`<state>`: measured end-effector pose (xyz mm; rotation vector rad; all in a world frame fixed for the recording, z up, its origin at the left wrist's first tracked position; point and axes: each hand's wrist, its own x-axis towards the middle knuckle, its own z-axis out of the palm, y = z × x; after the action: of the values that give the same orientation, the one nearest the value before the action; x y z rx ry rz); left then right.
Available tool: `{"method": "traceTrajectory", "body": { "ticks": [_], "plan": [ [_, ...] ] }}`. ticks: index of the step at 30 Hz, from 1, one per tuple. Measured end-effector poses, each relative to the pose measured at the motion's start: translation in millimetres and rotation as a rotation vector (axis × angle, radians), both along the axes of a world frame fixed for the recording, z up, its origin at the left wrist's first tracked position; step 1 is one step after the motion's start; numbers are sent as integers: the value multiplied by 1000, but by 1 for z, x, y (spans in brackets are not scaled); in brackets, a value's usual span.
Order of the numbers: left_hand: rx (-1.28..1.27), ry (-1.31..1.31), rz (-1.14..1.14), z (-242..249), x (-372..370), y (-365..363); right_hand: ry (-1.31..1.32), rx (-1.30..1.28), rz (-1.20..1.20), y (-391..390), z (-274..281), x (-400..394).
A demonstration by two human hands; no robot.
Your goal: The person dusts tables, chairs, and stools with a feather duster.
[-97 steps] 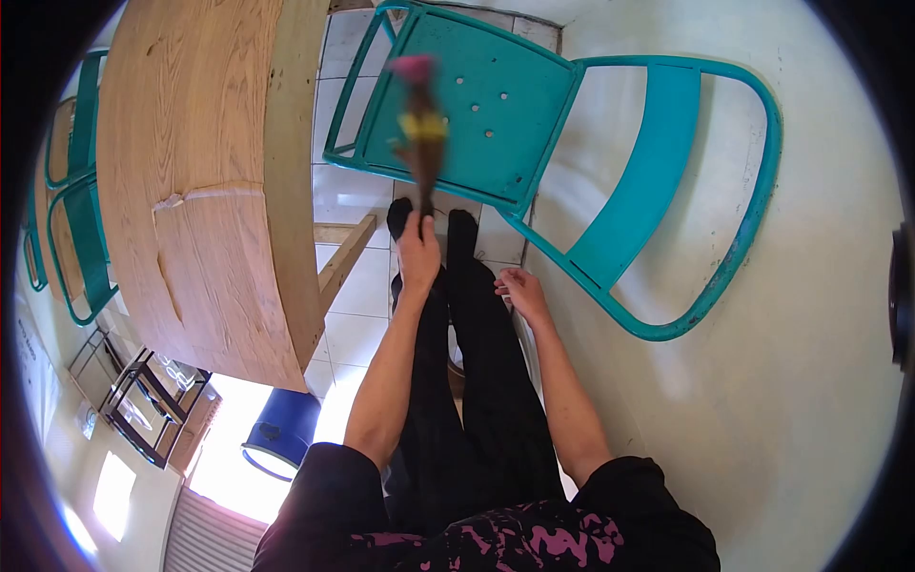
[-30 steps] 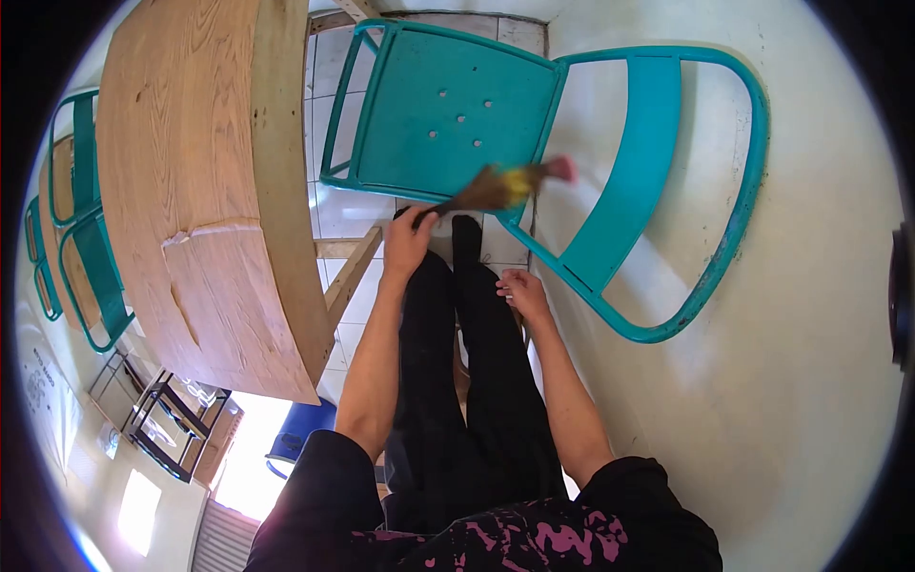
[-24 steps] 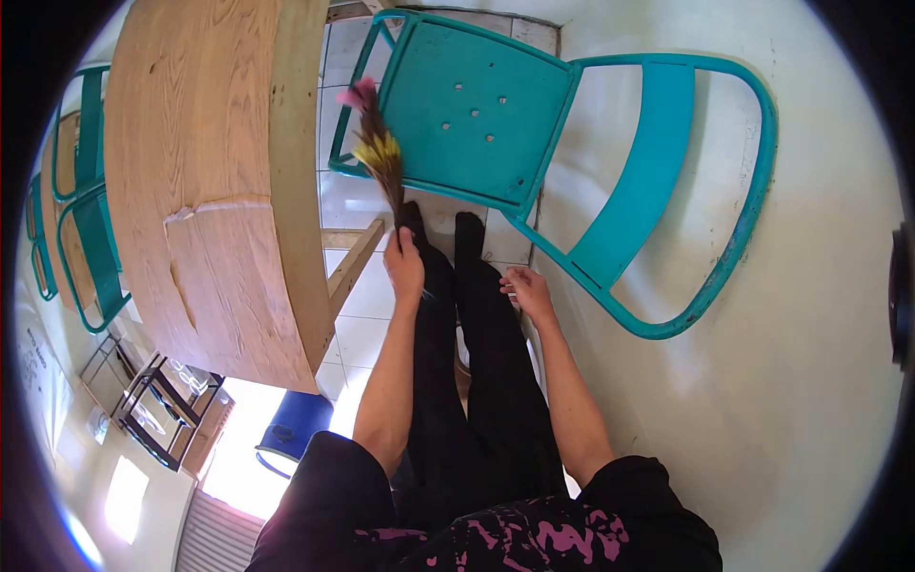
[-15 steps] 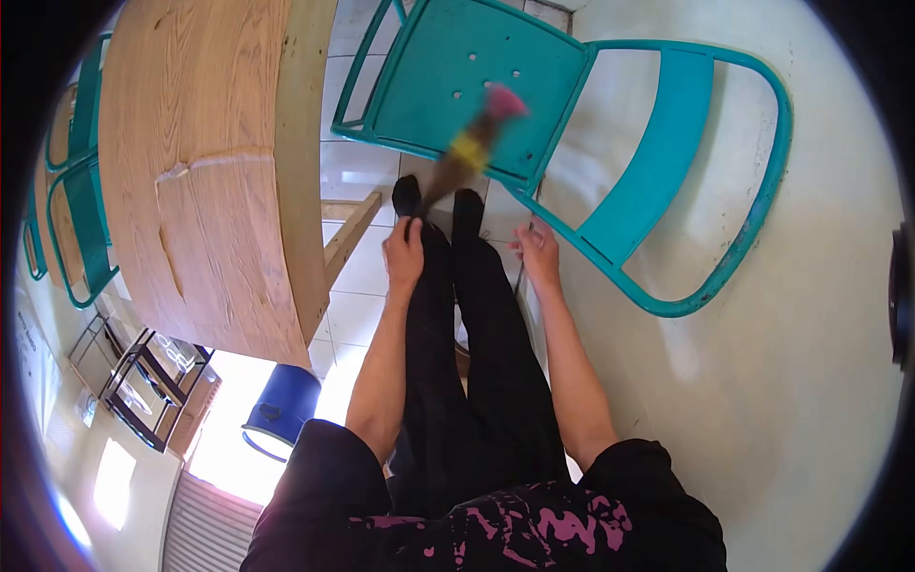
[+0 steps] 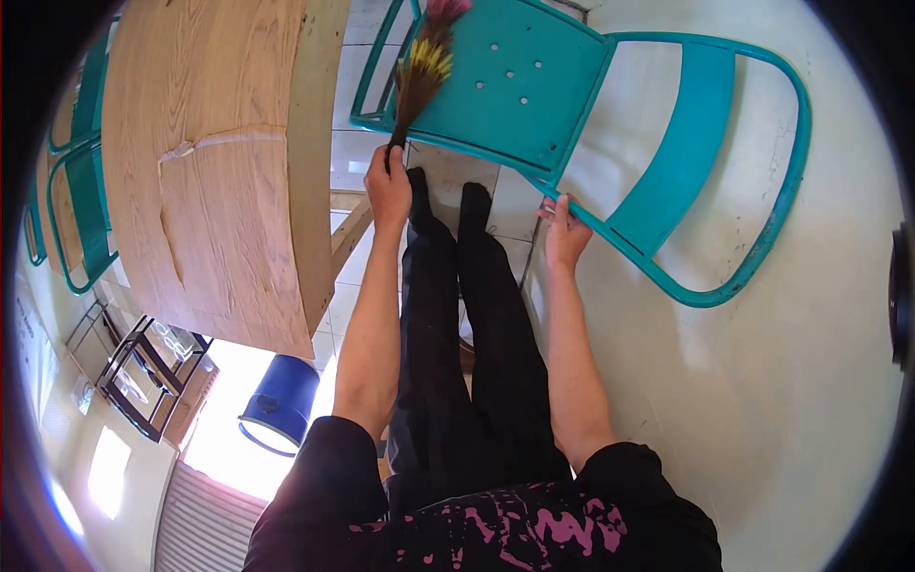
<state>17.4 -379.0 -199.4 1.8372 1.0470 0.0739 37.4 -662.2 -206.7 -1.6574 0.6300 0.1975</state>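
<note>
My left hand (image 5: 388,191) is closed round the thin handle end of a feather duster (image 5: 417,86). The duster has brown, yellow and pink feathers and points away from me, its head over the near left corner of a teal metal chair (image 5: 515,67). At the chair's side tube, where the seat meets the backrest (image 5: 672,143), my right hand (image 5: 566,234) is closed on the frame. The chair seat has several small round holes.
A wooden table (image 5: 210,238) with a peeling top stands on my left. Beyond it are more teal chairs (image 5: 91,219). A blue bin (image 5: 281,396) and a dark metal rack (image 5: 138,381) stand lower left. A pale wall (image 5: 724,410) is on the right.
The duster has swung up and left, from over the seat's near edge to its left corner. My left hand moved forward; my right hand went from beside the chair frame to gripping it.
</note>
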Motion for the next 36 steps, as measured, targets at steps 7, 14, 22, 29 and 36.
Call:
{"method": "traceTrajectory", "body": {
  "ticks": [7, 14, 22, 29, 36],
  "plan": [
    [-21, 15, 67, 24, -57, -48, 188, -33, -172, 21, 9, 4],
    [170, -75, -43, 25, -37, -40, 361, -9, 519, 35, 16, 44],
    [89, -44, -110, 34, 121, 4, 68, -941, 828, 94, -1, 138],
    [236, 102, -56, 32, -13, -33, 469, -970, 969, 115, -7, 153],
    [108, 203, 234, 51, -47, -49, 554, -969, 964, 121, -12, 157]
  ]
}}
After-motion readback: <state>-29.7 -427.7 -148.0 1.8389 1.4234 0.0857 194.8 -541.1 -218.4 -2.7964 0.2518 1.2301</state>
